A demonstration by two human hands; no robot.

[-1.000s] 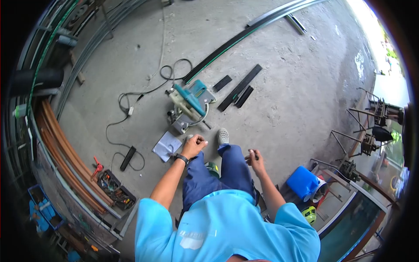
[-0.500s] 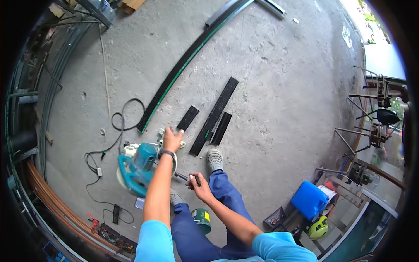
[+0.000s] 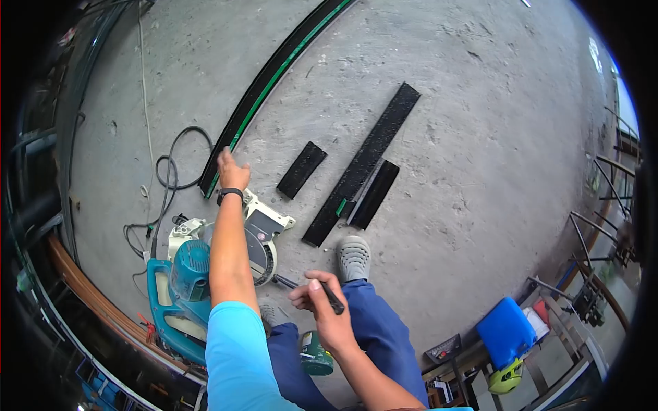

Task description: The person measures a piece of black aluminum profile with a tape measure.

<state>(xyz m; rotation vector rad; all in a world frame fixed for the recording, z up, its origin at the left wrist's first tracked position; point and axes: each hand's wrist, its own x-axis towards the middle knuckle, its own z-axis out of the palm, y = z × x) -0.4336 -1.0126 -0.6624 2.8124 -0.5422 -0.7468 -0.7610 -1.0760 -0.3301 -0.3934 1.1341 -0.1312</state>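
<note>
My left hand (image 3: 234, 172) reaches forward past the miter saw, fingers stretched out over the near end of a long black profile (image 3: 257, 82) with a green stripe. The teal and cream miter saw (image 3: 190, 270) stands on the floor under my left arm, which covers part of its round base. In my right hand (image 3: 327, 308), held above my knee, is a black marker (image 3: 334, 299). A short black piece (image 3: 301, 170), a longer black strip (image 3: 367, 161) and another short black profile (image 3: 375, 195) lie on the concrete ahead of my shoe.
A black cable (image 3: 164, 181) loops on the floor left of the saw. Between my legs stands a green can (image 3: 316, 356). To the right are a blue container (image 3: 506, 332), a yellow-green helmet (image 3: 506, 375) and metal racks (image 3: 610, 236). Brown lengths of stock (image 3: 89, 291) run along the left.
My left hand has moved from above the saw's base out to the long profile's near end. My right hand still holds the marker. The view has shifted closer to the floor pieces.
</note>
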